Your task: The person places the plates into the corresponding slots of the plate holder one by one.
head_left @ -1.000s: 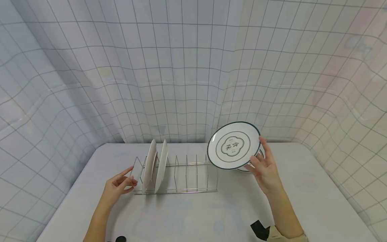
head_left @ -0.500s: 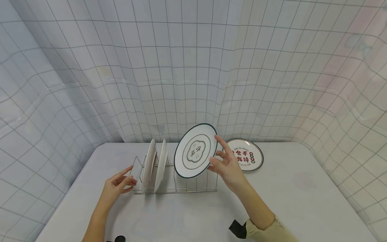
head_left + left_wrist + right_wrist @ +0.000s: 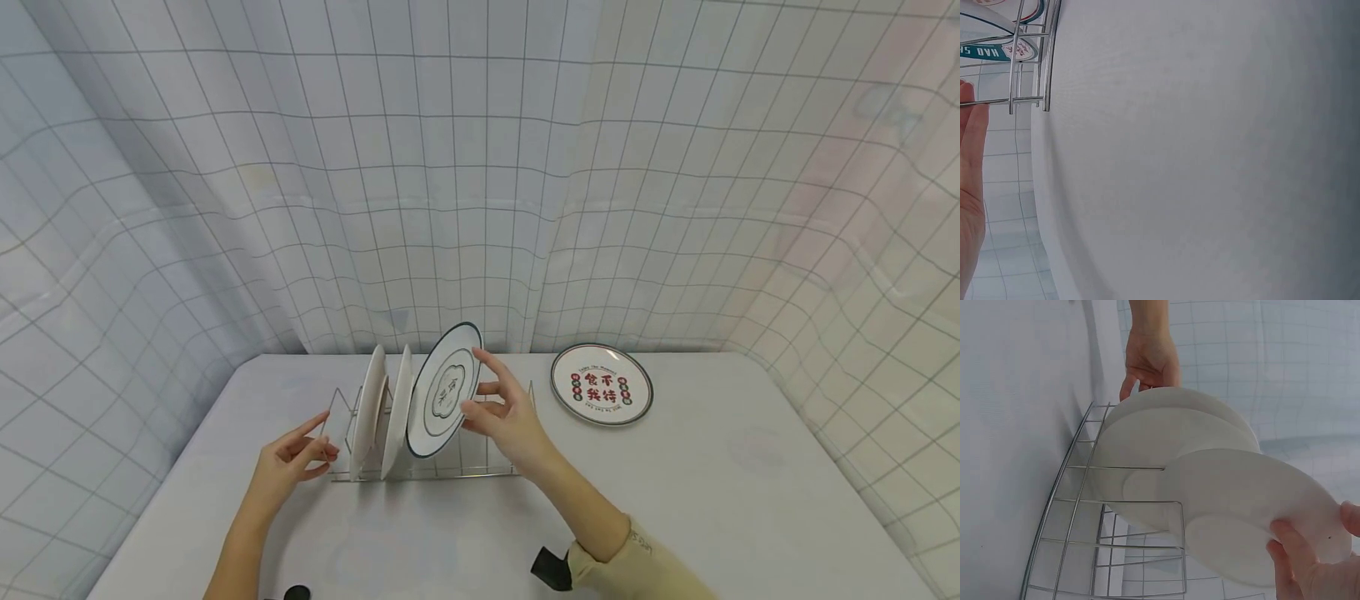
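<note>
My right hand (image 3: 513, 425) pinches the right rim of a white plate (image 3: 444, 392) with a dark rim and an outlined emblem. The plate leans steeply over the middle of a wire dish rack (image 3: 472, 475). In the right wrist view the held plate's plain underside (image 3: 1241, 494) overlaps the rack wires, beside the standing plates. Two white plates, the nearer one (image 3: 397, 417) and the left one (image 3: 369, 417), stand on edge in the rack's left slots, with a smaller plate partly hidden between them. My left hand (image 3: 288, 458) holds the rack's left end wire, its fingertips (image 3: 980, 115) at the wire.
Flat on the white table (image 3: 750, 483), right of the rack, lies an oval-looking plate (image 3: 602, 385) with red characters and a dark rim. A gridded white curtain (image 3: 480, 208) hangs behind the table and on both sides.
My right hand has carried the plate leftward from above the red-lettered plate to the rack, tipping it more upright. That plate is now uncovered. My left hand stays at the rack's end.
</note>
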The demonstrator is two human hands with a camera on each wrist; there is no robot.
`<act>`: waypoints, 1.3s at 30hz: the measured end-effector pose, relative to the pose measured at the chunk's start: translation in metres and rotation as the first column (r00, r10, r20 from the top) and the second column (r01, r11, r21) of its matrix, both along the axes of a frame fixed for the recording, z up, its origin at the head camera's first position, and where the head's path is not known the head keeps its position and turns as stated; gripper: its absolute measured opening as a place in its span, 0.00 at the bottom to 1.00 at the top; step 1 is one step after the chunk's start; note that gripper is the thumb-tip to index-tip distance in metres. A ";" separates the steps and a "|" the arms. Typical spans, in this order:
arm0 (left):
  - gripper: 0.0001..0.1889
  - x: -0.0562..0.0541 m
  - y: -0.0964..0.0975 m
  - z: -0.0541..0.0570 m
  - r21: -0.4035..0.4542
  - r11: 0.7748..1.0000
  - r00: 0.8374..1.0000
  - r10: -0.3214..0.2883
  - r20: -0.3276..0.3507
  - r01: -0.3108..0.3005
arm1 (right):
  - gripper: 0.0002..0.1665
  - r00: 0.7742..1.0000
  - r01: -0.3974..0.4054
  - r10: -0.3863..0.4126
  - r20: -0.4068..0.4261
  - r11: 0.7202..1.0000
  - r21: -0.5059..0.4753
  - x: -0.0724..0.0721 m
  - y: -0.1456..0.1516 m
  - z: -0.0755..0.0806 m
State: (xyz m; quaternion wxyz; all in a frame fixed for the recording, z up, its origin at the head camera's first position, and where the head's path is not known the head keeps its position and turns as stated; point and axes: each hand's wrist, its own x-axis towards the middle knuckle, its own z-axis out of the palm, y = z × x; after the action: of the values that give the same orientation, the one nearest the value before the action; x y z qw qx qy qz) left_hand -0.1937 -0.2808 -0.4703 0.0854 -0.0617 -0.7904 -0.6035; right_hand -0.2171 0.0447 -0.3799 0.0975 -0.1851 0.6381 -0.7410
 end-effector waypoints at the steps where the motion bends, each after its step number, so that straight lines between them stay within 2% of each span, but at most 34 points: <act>1: 0.23 0.000 0.000 0.000 0.001 1.000 1.000 0.000 0.001 0.000 | 0.40 1.000 0.004 -0.004 -0.012 1.000 0.014 0.000 -0.003 0.000; 9: 0.23 0.001 -0.001 0.000 0.006 1.000 1.000 -0.004 -0.007 0.004 | 0.39 0.999 0.015 -0.011 -0.044 0.996 0.084 0.008 -0.020 0.012; 14: 0.23 0.001 -0.001 0.000 0.015 1.000 1.000 -0.009 -0.003 0.009 | 0.37 0.994 0.028 -0.014 -0.112 0.992 0.120 0.019 -0.029 0.024; 17: 0.23 0.002 -0.001 0.000 0.014 1.000 1.000 -0.003 0.000 0.003 | 0.36 0.989 0.047 -0.025 -0.149 0.987 0.152 0.023 -0.033 0.023; 21: 0.23 0.003 -0.002 0.000 0.012 1.000 1.000 0.003 0.003 -0.003 | 0.36 0.975 0.089 -0.044 -0.218 0.976 0.201 0.017 -0.041 0.005; 25: 0.23 0.003 -0.002 -0.001 0.016 1.000 1.000 -0.007 -0.001 0.007 | 0.35 0.965 0.131 -0.074 -0.251 0.967 0.220 0.011 -0.050 -0.014; 33: 0.23 0.003 -0.002 -0.001 0.004 1.000 1.000 -0.013 -0.007 0.013 | 0.33 0.977 0.113 -0.058 -0.207 0.957 0.267 0.027 -0.052 -0.002; 35: 0.23 0.003 -0.001 0.000 0.003 1.000 1.000 -0.011 -0.010 0.011 | 0.33 0.977 0.110 -0.053 -0.207 0.955 0.275 0.027 -0.051 -0.004; 39: 0.23 0.002 0.000 0.001 0.019 1.000 1.000 -0.019 -0.007 0.019 | 0.34 0.972 0.122 -0.056 -0.228 0.950 0.287 0.020 -0.051 -0.022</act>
State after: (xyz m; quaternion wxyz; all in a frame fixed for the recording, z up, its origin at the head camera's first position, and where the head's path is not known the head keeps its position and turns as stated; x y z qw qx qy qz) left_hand -0.1912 -0.2807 -0.4691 0.0827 -0.0705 -0.7835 -0.6118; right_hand -0.1975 -0.0067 -0.4021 0.0206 -0.2188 0.7574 -0.6149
